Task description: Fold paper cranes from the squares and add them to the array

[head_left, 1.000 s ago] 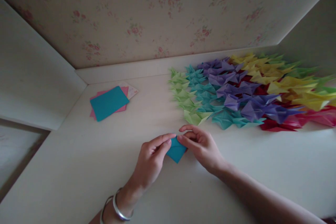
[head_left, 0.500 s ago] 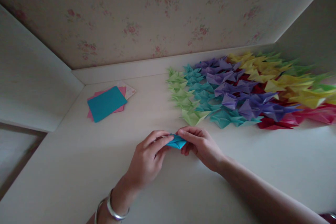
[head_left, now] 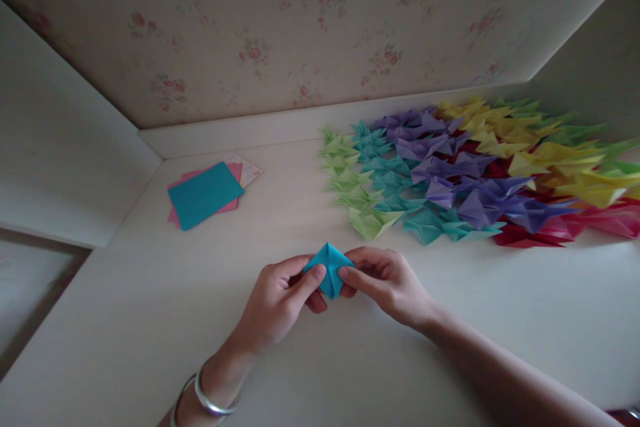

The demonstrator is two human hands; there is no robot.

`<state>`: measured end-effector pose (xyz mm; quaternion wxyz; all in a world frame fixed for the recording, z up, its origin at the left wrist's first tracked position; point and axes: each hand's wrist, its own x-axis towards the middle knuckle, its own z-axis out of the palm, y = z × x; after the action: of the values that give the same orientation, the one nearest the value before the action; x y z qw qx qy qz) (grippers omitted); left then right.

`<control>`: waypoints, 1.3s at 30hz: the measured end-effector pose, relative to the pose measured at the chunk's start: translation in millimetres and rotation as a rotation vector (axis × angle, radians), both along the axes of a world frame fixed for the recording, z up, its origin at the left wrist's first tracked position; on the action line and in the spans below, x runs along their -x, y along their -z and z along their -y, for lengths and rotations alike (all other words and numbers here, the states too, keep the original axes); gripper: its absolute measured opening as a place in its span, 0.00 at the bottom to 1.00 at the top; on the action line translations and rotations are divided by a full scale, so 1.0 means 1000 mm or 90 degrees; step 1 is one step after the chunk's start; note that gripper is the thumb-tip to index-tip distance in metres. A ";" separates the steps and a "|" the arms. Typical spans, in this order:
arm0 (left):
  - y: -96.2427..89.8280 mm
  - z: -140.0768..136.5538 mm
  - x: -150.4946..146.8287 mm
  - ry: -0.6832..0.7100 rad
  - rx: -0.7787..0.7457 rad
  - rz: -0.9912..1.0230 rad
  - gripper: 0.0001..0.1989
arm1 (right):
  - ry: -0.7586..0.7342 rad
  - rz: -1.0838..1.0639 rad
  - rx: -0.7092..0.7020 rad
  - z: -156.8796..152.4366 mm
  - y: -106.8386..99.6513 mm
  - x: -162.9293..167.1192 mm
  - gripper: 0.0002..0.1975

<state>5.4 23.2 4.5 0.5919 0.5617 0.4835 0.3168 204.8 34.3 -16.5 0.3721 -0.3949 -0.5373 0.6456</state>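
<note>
A piece of folded blue paper [head_left: 330,260], shaped like a diamond with a crease down its middle, is held between both hands above the white table. My left hand [head_left: 285,293] pinches its left corner, thumb on the front face and fingers behind. On the opposite corner, my right hand [head_left: 387,283] grips in the same manner, with its fingers partly hidden. Just beyond the hands is the nearest pale green origami piece [head_left: 370,221], at the front of a column of similar ones.
Rows of folded origami pieces fill the right back: teal [head_left: 427,223], purple [head_left: 483,207], yellow [head_left: 535,147] and red [head_left: 533,233]. Blue sheets [head_left: 205,195] lie on pink paper [head_left: 173,213] at the left back. A white panel [head_left: 65,127] rises at left, a papered wall [head_left: 280,33] behind.
The blue paper has turned from a flat, narrow shape to an upright diamond facing me. Both thumbs have shifted onto its front face.
</note>
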 end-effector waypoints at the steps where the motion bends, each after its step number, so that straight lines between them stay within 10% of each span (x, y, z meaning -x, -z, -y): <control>1: 0.000 0.000 0.000 0.001 0.003 0.005 0.14 | 0.004 -0.004 0.012 0.000 0.000 0.000 0.15; 22: 0.008 0.005 0.005 -0.090 0.079 0.191 0.11 | 0.021 -0.250 0.199 0.000 0.015 -0.002 0.09; 39: 0.008 0.006 -0.002 -0.099 0.236 0.376 0.08 | 0.044 -0.228 0.109 0.001 0.015 -0.002 0.09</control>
<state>7.1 17.4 -3.6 0.7720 0.2903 0.3826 0.4165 207.0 33.3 -31.6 0.4487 -0.3223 -0.3919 0.7356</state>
